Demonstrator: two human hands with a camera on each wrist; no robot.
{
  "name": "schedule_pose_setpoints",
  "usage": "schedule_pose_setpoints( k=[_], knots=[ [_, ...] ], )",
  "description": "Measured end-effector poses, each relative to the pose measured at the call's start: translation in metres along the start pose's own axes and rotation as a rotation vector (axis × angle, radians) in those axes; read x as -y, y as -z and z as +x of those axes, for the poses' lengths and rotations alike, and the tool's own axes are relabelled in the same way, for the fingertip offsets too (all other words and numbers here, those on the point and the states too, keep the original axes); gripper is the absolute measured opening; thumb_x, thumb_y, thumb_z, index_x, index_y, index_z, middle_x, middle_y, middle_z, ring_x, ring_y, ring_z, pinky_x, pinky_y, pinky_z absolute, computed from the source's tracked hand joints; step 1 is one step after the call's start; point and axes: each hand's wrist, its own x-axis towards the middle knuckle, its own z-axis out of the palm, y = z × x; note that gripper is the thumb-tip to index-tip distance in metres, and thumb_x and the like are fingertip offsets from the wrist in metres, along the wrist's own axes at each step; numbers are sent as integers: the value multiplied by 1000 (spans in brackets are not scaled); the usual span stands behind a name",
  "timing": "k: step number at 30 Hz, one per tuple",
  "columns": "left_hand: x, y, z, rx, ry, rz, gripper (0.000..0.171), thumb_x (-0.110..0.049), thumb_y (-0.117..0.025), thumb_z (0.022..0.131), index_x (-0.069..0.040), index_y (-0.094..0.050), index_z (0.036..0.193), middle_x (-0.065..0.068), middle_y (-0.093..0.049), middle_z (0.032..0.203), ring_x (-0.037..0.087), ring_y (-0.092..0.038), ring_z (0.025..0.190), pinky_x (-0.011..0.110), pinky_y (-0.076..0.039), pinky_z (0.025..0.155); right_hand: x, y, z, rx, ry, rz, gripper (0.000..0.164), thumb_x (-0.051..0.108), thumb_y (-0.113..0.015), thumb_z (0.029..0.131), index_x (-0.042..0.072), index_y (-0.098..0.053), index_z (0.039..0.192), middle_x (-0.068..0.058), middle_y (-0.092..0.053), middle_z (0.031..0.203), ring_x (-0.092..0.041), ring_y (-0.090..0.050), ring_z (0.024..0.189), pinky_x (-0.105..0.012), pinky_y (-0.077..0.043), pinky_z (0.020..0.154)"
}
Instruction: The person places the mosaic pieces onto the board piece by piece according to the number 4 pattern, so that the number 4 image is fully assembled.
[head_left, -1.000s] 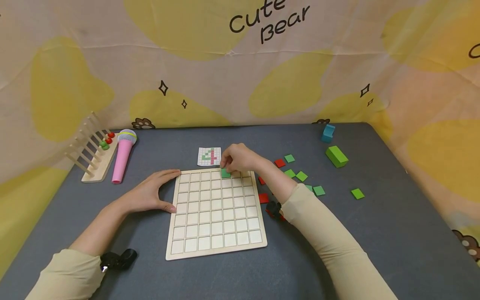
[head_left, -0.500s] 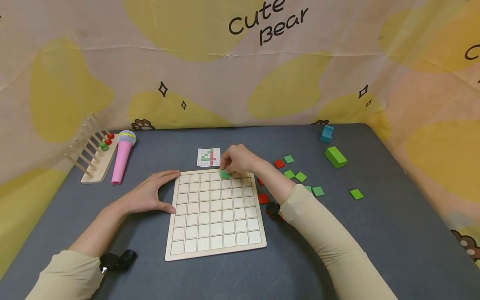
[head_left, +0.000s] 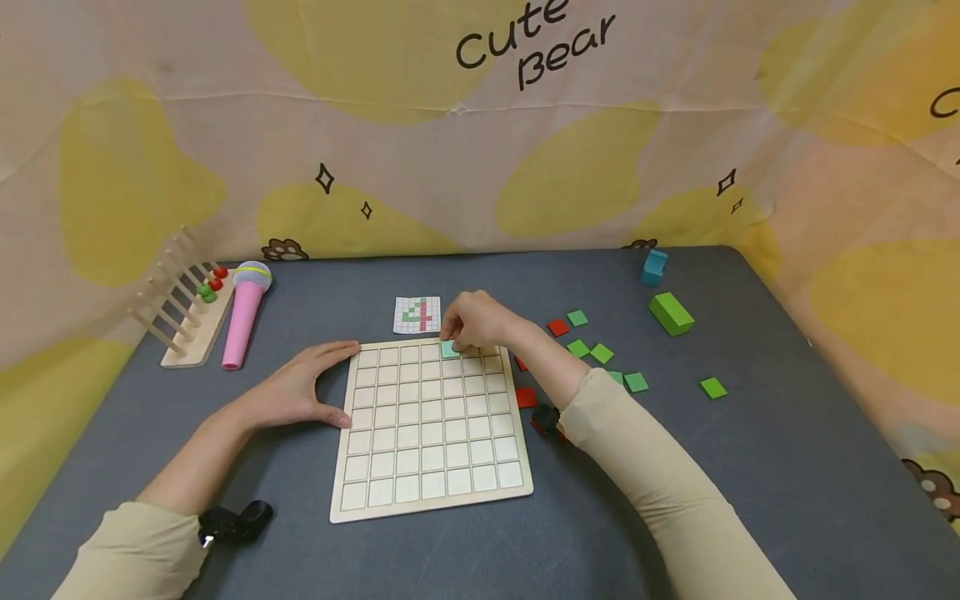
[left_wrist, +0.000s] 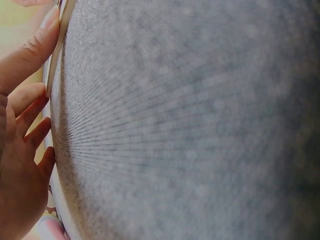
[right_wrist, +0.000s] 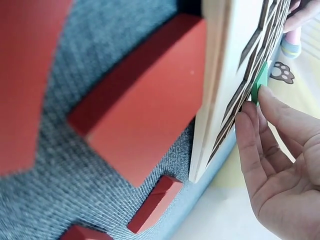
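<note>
A pale wooden grid board point(head_left: 432, 506) lies on the dark table, its square cells white. At its far edge, my right hand point(head_left: 480, 321) pinches a small square green tile point(right_wrist: 260, 81) over a top-row cell. In the head view the tile's face looks pale and shiny, and the fingers partly cover it. My left hand point(head_left: 303, 385) rests at the board's left side, fingers spread, with the thumb and a fingertip against the edge. In the left wrist view the left thumb point(left_wrist: 32, 56) touches the board's rim.
A small pattern card point(head_left: 417, 315) lies behind the board. Green tiles point(head_left: 602, 353) and red tiles point(head_left: 527, 398) are scattered on the right, near green point(head_left: 672, 313) and blue blocks point(head_left: 654, 268). A pink toy microphone point(head_left: 245, 321) and a pegged wooden rack point(head_left: 197, 333) stand at left.
The green tile under my right fingers has turned from plain green to a pale, shiny face in the head view. Both hands and the board stay nearly in place.
</note>
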Motion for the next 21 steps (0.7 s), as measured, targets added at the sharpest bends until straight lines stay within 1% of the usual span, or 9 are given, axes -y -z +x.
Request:
schedule_pose_setpoints(
  k=[6, 14, 18, 21],
  knots=[
    [1, -1, 1, 6, 10, -10, 106, -51, -86, 67, -8, -38, 151, 20, -38, 156, 44, -33, 143, 67, -27, 112, 0, 0, 0, 5, 2, -4, 11, 4, -75, 84, 10, -76, 93, -4, -73, 91, -15, -61, 84, -25, -49, 74],
    [3, -1, 1, 0, 1, -5, 106, -52, -86, 66, -8, -39, 151, 19, -39, 155, 44, -33, 142, 66, -27, 111, 0, 0, 1, 7, 14, -26, 10, 5, -74, 85, 10, -75, 94, -4, -72, 93, -15, -62, 86, -24, -50, 75],
    [3, -2, 1, 1, 6, -5, 107, -52, -86, 66, -8, -39, 151, 19, -39, 155, 44, -34, 142, 66, -28, 111, -4, 5, -2, 1, 31, -31, 12, 6, -73, 86, 9, -74, 97, -4, -70, 93, -15, -60, 86, -24, -49, 76],
    [2, -2, 1, 3, 11, -8, 107, -53, -86, 66, -8, -39, 151, 19, -39, 155, 44, -33, 142, 66, -28, 111, -11, 13, -6, -15, 36, -38, 15, 6, -73, 86, 9, -74, 100, -5, -70, 95, -16, -59, 88, -26, -49, 78]
  ],
)
